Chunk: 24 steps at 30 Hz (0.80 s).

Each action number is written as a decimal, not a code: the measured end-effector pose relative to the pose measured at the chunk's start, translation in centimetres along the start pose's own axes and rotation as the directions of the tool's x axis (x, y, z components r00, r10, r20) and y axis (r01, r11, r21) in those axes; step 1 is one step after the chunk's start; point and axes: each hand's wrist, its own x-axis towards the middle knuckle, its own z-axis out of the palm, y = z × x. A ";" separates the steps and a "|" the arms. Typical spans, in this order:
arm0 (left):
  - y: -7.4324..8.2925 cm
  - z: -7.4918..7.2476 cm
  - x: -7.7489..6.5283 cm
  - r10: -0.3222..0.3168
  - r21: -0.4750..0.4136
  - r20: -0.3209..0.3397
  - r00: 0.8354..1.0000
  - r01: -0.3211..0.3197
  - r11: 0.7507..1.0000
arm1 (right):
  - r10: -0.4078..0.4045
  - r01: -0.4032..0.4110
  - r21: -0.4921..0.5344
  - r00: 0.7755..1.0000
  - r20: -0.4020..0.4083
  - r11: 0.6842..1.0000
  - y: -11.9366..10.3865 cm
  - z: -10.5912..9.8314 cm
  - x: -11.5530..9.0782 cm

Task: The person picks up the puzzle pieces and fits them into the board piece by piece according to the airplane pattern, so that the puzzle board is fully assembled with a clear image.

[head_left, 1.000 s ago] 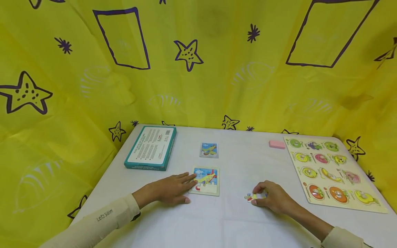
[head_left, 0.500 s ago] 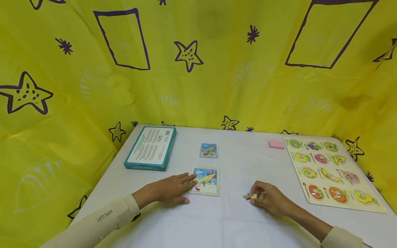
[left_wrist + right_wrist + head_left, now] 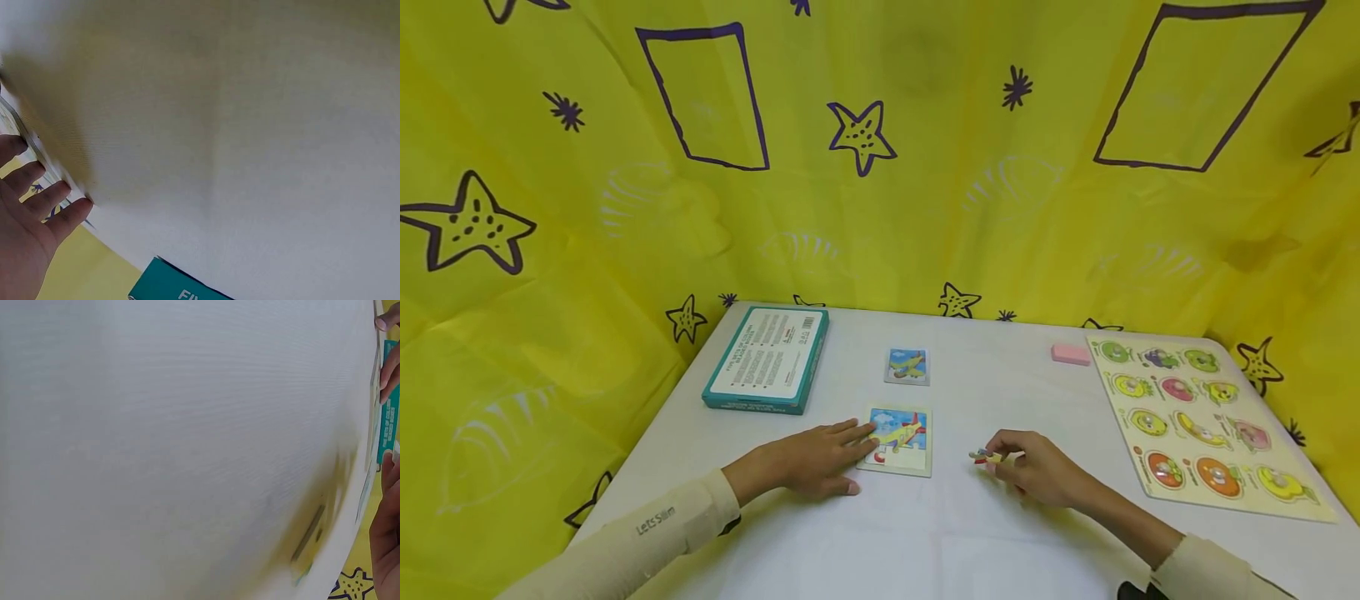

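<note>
In the head view my left hand (image 3: 811, 458) lies with straight fingers, its fingertips on the left edge of a square airplane puzzle (image 3: 902, 429). The yellow plane on blue sky shows there, with a pale part along the lower side. My right hand (image 3: 1037, 471) pinches a small jigsaw piece (image 3: 979, 457) with red and yellow on it, just right of the puzzle; the fingers hide part of the piece. Behind the puzzle stands a smaller airplane picture (image 3: 907, 367). The right wrist view catches my right hand (image 3: 389, 531) only at its edge.
A teal and white box (image 3: 763, 358) lies at the back left of the white table (image 3: 865, 550). On the right is a fruit puzzle board (image 3: 1195, 425), with a pink block (image 3: 1070, 354) beside its far corner. A yellow printed curtain (image 3: 917, 208) surrounds the table.
My right hand has moved left toward the puzzle, with the jigsaw piece between its fingers and now tilted more edge-on. My left hand has stayed in place.
</note>
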 end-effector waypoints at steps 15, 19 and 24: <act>-0.1 -0.1 0.2 -0.004 0.023 0.015 1.000 0.003 1.000 | 0.035 -0.036 -0.023 0.999 -0.034 0.999 -1.6 2.2 3.7; -0.1 -0.1 0.4 -0.002 0.035 0.013 1.000 0.002 0.999 | 0.015 -0.016 -0.034 0.999 -0.041 0.999 -1.9 2.7 4.6; -0.3 0.0 0.4 -0.003 0.038 0.011 1.000 0.002 0.999 | -0.009 0.008 -0.026 0.999 -0.038 1.000 -2.1 3.2 5.5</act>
